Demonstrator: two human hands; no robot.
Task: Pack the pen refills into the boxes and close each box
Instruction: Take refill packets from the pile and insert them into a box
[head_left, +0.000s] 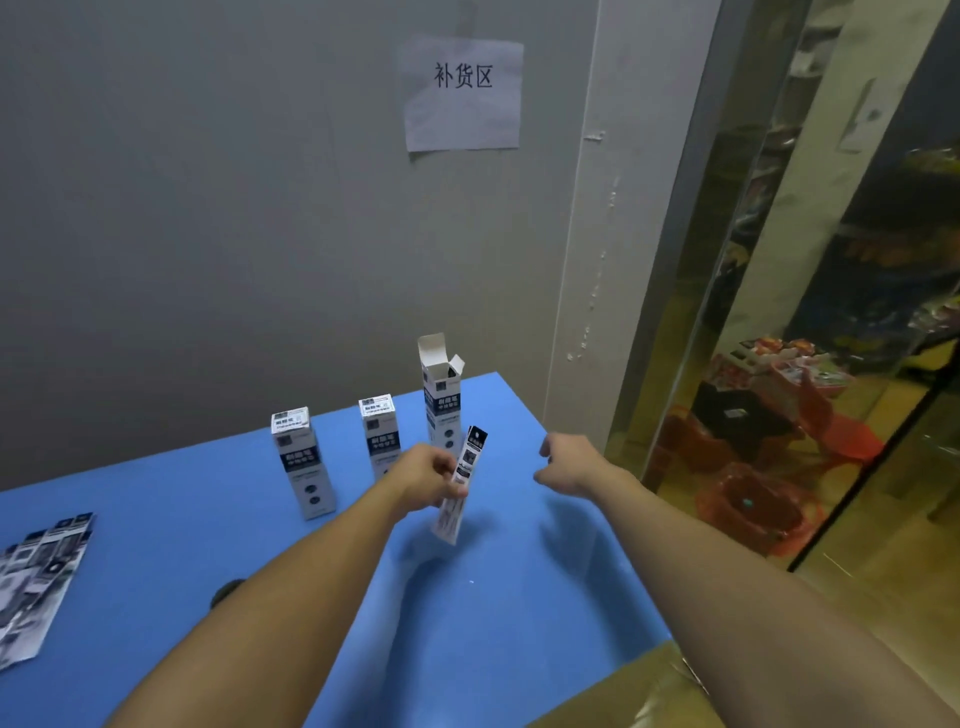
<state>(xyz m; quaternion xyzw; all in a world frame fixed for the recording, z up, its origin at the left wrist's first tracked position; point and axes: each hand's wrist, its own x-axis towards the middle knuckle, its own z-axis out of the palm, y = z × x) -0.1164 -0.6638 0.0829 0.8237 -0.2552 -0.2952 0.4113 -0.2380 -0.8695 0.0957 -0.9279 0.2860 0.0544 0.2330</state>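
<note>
- Grey wall above a blue table (493, 597); a paper sign (463, 93) reads "补货区".
- Left hand (426, 475) pinches a tilted black-and-white refill packet (460, 486) above the table; print too blurred to read.
- Right hand (566, 465) hangs loosely curled, holding nothing.
- Behind stands an open box (441, 405), flaps up, beside two closed boxes (304, 462).
- More packets (36, 582) lie far left.

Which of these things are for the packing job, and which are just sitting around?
For the job:
- refill packet, held in the left hand
- open box
- two closed boxes
- pile of refill packets
- right hand, holding nothing

Just there:
- paper sign on the wall
- red plastic chairs
- blue table
</note>
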